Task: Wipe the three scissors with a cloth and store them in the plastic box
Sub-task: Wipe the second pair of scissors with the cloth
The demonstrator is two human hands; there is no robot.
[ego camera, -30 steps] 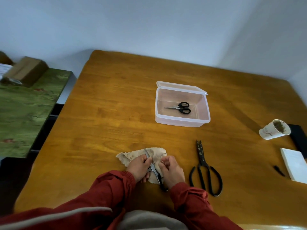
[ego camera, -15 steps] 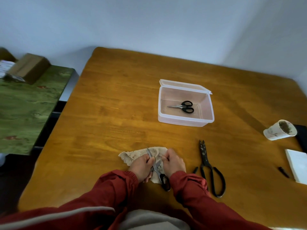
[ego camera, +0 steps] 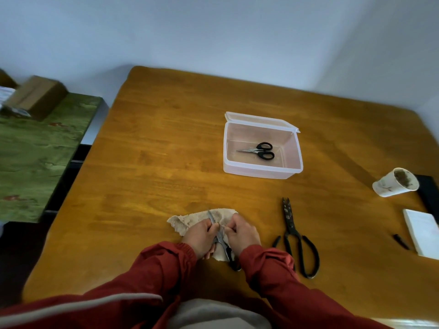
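While my left hand (ego camera: 199,236) curls over the beige cloth (ego camera: 187,222) near the table's front edge, its thumb and fingers pinch the blade of the grey scissors (ego camera: 219,237) lying across it. My right hand (ego camera: 242,233), fingers curled, grips the cloth just beside that blade. Farther off, black-handled scissors (ego camera: 261,151) lie inside the open plastic box (ego camera: 261,172). Large black scissors (ego camera: 294,236) lie on the table near my right wrist.

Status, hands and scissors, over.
Left hand pinches scissors on cloth, right hand grips cloth. One pair in plastic box, large pair lying on table. Nothing blocking.
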